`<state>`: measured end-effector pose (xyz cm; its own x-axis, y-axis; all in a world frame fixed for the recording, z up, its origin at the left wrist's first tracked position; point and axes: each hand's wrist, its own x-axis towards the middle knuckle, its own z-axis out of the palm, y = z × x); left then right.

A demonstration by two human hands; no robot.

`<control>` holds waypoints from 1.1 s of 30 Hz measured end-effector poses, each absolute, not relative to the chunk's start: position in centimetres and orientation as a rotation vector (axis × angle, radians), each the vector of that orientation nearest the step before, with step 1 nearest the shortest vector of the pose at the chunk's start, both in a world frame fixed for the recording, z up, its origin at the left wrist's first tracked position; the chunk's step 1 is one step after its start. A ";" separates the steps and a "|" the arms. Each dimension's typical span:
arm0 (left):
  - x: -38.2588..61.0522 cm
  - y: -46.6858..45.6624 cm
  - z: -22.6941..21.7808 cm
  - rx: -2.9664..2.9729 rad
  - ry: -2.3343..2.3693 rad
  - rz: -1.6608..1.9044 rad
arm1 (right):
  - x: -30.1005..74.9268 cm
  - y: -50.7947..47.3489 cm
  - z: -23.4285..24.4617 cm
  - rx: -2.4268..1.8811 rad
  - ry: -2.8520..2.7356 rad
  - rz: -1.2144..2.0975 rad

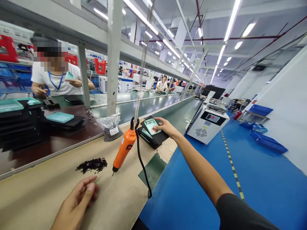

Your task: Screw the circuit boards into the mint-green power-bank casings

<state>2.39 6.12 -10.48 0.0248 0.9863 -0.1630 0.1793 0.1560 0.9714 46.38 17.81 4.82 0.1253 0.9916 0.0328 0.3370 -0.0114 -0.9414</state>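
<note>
My right hand rests its fingertips, lightly together, on the teal phone-shaped tray atop a black mat, my left hand curls loosely empty near a heap of tiny dark screws, and the orange electric screwdriver hangs from its spring (none of those screws looks placed yet).

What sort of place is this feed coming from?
Probably an electronics assembly factory: a long production-line workbench, an orange electric screwdriver hanging from a spring, and a co-worker wearing a lanyard at the line.
</note>
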 end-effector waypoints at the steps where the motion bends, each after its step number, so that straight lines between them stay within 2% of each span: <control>1: 2.4 6.2 -10.8 1.264 1.378 0.964 | 46.9 19.2 4.3 -1.558 -1.374 0.917; 8: 1.7 6.6 -13.0 1.336 1.362 0.987 | 48.1 23.1 1.4 -1.818 -1.577 0.812; 17: 2.3 6.6 -11.5 1.403 1.451 0.900 | 47.2 22.3 -0.1 -2.074 -1.833 0.275; 22: 2.5 6.4 -11.4 1.415 1.437 0.950 | 44.9 20.6 -1.0 -2.199 -1.857 0.084; 33: 2.6 6.2 -11.1 1.428 1.440 0.904 | 44.5 20.2 -1.8 -2.306 -1.686 0.099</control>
